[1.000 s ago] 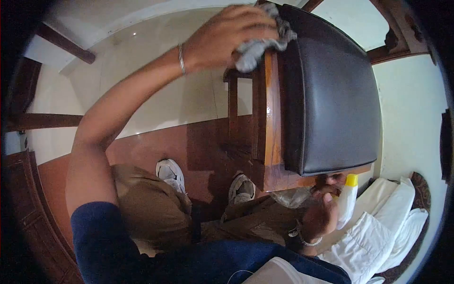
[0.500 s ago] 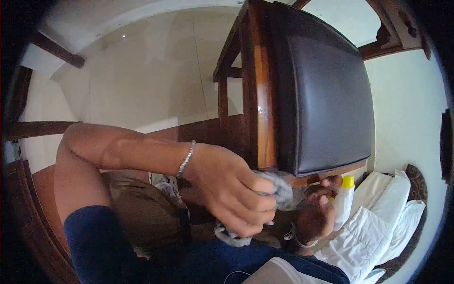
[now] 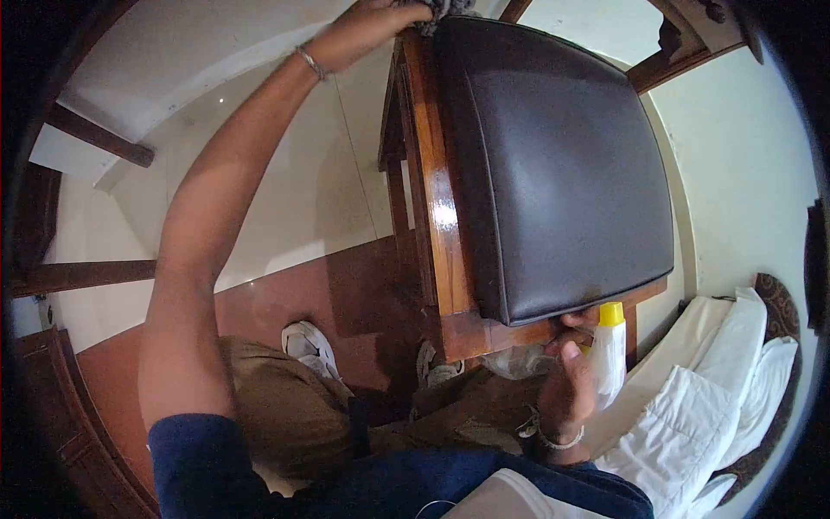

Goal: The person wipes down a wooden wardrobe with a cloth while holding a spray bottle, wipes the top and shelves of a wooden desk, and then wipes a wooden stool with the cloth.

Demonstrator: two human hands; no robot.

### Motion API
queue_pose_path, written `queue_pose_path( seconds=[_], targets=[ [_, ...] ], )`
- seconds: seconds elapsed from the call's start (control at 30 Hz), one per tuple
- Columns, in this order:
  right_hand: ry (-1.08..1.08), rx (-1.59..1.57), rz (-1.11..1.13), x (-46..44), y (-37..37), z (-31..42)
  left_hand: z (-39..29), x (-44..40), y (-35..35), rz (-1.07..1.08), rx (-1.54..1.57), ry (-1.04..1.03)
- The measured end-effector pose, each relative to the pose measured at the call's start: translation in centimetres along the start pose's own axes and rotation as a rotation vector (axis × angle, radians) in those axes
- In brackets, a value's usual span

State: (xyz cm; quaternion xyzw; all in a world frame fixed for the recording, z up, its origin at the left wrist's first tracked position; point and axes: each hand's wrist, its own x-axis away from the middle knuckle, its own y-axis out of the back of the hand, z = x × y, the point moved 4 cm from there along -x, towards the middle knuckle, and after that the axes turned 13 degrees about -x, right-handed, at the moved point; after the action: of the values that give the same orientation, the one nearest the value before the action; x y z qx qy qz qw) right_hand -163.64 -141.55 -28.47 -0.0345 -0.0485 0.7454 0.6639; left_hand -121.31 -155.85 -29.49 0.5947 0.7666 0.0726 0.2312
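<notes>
My left hand (image 3: 378,28), at the end of an outstretched arm with a bracelet, is closed on a grey cloth (image 3: 450,10). The cloth is at the far corner of a chair with a wooden frame (image 3: 443,208) and a dark padded seat (image 3: 575,173); the top of the view cuts it off. Close to the seat's near edge, my right hand (image 3: 566,385) is curled round a white bottle with a yellow cap (image 3: 610,363), which stands nearly upright. Beside those fingers is a clear, shiny object (image 3: 519,362) that I cannot make out.
White bedding or pillows (image 3: 674,424) lie at the right by a dark patterned headboard (image 3: 776,320). My shoes (image 3: 311,348) are on the reddish floor (image 3: 277,303), which meets pale tiles (image 3: 259,199). Wooden furniture (image 3: 82,406) stands at the left.
My left hand has swung up and away from near my right hand, carrying the grey cloth to the chair's far corner. The bottle has stayed by the seat's near edge.
</notes>
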Motion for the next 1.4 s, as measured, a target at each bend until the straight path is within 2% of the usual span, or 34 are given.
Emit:
queue_pose_path(
  seconds=[0.07, 0.1, 0.2, 0.3, 0.4, 0.43, 0.53, 0.57, 0.67, 0.7, 0.77, 0.83, 0.93, 1.1, 1.2, 1.27, 1.33, 1.37, 1.4],
  targets=[
    [0.03, 0.005, 0.017, 0.0, 0.6, -0.2, 1.2, -0.4, 0.5, 0.053, 0.016, 0.117],
    [0.047, 0.007, 0.027, -0.1, 0.9, -0.3, 2.1, -0.7, 0.4, -0.009, -0.068, 0.014],
    [0.159, 0.091, 0.086, -0.5, 1.7, -1.3, 5.0, -0.1, 0.1, 0.129, 0.112, 0.106],
    [0.172, 0.078, 0.087, -0.5, 2.1, -1.8, 4.1, 0.4, 0.0, 0.283, 0.078, 0.095],
    [0.216, 0.164, 0.056, -0.3, 1.4, -1.0, 5.2, 0.2, 0.4, 0.352, 0.072, 0.231],
    [0.181, 0.039, 0.05, -0.1, 0.5, -0.2, 4.9, 0.1, 0.2, 0.412, 0.08, 0.191],
    [0.175, 0.08, 0.062, 0.1, 0.9, 0.2, 5.2, 0.7, -0.7, 0.242, 0.135, 0.236],
    [0.158, 0.07, 0.067, 0.2, 0.9, 0.5, 5.1, 0.9, -0.7, 0.273, 0.163, 0.209],
    [0.158, 0.055, 0.08, 0.3, 0.7, 1.1, 5.5, 0.9, -1.3, 0.208, 0.255, 0.323],
    [0.168, 0.041, 0.108, 0.3, 0.8, 1.2, 5.5, 1.1, -1.3, 0.126, 0.206, 0.366],
    [0.179, 0.0, 0.155, 0.5, 1.0, 1.0, 5.0, 1.9, -1.4, 0.145, 0.177, 0.318],
    [0.208, 0.032, 0.171, 0.4, 1.7, 1.1, 5.6, 1.7, 0.3, 0.146, 0.169, 0.272],
    [0.222, -0.001, 0.16, 0.5, 1.8, 1.4, 10.3, 2.2, 5.4, 0.105, 0.216, 0.259],
    [0.162, 0.08, 0.158, 1.3, 4.2, 1.8, 9.7, 10.2, 11.9, -0.072, 0.256, 0.327],
    [0.158, 0.083, 0.226, 1.2, 5.3, 1.2, 11.7, 20.1, 15.1, -0.461, 0.194, 0.192],
    [0.174, 0.08, 0.244, 1.1, 5.8, 0.7, 9.3, 27.1, 12.3, -0.867, 0.12, 0.306],
    [0.202, 0.044, 0.175, 0.9, 5.1, 1.0, 6.1, 33.7, 8.7, -0.952, -0.066, 0.444],
    [0.156, -0.014, 0.176, 0.8, 4.6, 1.0, 7.6, 38.8, 9.0, -0.889, -0.044, 0.437],
    [0.101, -0.059, 0.178, 0.8, 4.3, 0.6, 7.1, 42.1, 8.4, -0.736, -0.157, 0.5]
  ],
)
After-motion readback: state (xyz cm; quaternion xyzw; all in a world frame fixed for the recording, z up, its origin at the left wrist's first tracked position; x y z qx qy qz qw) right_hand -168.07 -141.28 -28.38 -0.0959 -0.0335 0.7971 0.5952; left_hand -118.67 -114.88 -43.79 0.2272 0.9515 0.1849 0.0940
